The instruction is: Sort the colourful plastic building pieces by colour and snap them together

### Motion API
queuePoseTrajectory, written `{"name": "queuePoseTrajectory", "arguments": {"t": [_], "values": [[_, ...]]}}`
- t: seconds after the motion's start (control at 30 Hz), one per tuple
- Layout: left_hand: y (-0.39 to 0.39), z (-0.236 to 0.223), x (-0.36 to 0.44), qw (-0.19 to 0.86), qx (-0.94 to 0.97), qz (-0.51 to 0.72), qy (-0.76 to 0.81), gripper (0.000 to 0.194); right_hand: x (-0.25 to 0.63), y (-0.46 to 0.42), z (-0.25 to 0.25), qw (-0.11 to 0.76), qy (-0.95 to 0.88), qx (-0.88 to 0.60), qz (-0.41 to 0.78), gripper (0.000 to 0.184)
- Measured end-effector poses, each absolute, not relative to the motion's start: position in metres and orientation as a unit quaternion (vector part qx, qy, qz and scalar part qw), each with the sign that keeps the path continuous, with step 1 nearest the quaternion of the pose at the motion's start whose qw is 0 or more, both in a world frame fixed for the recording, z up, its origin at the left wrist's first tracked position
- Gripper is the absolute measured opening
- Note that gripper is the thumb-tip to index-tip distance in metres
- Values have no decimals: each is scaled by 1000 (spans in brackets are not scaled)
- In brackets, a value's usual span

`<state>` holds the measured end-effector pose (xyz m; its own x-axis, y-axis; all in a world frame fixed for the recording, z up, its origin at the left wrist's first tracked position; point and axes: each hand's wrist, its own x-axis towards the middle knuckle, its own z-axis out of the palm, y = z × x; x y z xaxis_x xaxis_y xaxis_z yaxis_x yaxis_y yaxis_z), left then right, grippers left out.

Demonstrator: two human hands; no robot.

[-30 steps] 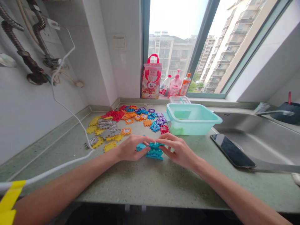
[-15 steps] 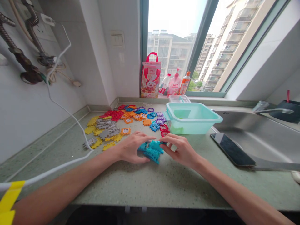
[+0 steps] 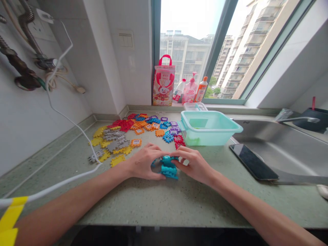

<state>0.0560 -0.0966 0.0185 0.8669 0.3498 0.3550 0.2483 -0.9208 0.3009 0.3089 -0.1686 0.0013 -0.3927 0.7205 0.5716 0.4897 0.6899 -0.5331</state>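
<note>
Between my two hands is a small assembly of teal interlocking tiles [image 3: 169, 171], joined at angles to each other. My left hand [image 3: 146, 161] curls round its left side, thumb low and fingers over the top. At the upper right edge, my right hand [image 3: 193, 162] pinches a tile between thumb and fingers. The fingers hide part of the assembly. Behind my hands lie loose notched tiles: yellow tiles [image 3: 118, 160], grey tiles [image 3: 116, 138], red tiles [image 3: 125, 125], orange tiles [image 3: 136, 142], blue tiles [image 3: 167, 137] and purple tiles [image 3: 175, 131].
A mint plastic tub [image 3: 211, 133] stands behind my right hand, its rim near the sink [image 3: 282, 147]. A phone [image 3: 253, 162] lies at the sink's edge. A white cable [image 3: 82, 128] crosses the left counter. Bottles and a pink bag [image 3: 164, 85] stand on the sill.
The teal assembly has turned between my hands, so its lower tile faces me more squarely. Both hands keep their hold. The view has shifted slightly.
</note>
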Motion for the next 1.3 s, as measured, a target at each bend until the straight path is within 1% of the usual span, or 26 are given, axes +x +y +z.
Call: {"name": "queuePoseTrajectory", "arguments": {"t": [0.07, 0.17, 0.23, 0.3, 0.33, 0.4, 0.47, 0.57, 0.63, 0.7, 0.8, 0.87, 0.93, 1.1, 1.3], "values": [[-97, 17, 57, 127, 957, 210, 157, 73, 306, -167, -3, 429, -809, -372, 151, 27], [-96, 14, 58, 129, 954, 220, 160, 66, 304, -166, -4, 432, -814, -358, 151, 34], [-94, 14, 57, 124, 952, 225, 164, 64, 307, -164, -3, 438, -810, -352, 169, 44], [-92, 14, 56, 118, 952, 227, 169, 65, 312, -158, -4, 462, -785, -366, 193, 54], [-91, 15, 54, 116, 952, 228, 170, 67, 316, -154, -5, 473, -769, -382, 198, 54], [-88, 15, 52, 114, 952, 228, 169, 70, 322, -145, -10, 467, -750, -428, 189, 46], [-86, 16, 50, 113, 954, 228, 160, 70, 326, -134, -17, 433, -753, -472, 154, 39], [-84, 16, 48, 104, 958, 227, 139, 67, 324, -120, -21, 364, -780, -507, 43, 37], [-83, 16, 47, 94, 961, 225, 128, 63, 315, -111, -16, 295, -803, -517, -44, 35], [-83, 16, 46, 85, 964, 221, 124, 60, 301, -101, -5, 209, -814, -532, -102, 32], [-82, 16, 46, 70, 966, 217, 124, 58, 276, -80, 17, 90, -790, -592, -133, 32], [-81, 15, 45, 65, 966, 217, 121, 58, 262, -63, 30, 13, -765, -633, -120, 33], [-79, 14, 45, 64, 967, 220, 114, 58, 251, -45, 39, -37, -752, -650, -101, 31], [-75, 10, 45, 51, 969, 216, 106, 53, 236, -17, 54, -84, -747, -655, -75, 27], [-71, 10, 43, 35, 969, 220, 105, 53, 228, -18, 63, -89, -753, -647, -79, 30]]}}
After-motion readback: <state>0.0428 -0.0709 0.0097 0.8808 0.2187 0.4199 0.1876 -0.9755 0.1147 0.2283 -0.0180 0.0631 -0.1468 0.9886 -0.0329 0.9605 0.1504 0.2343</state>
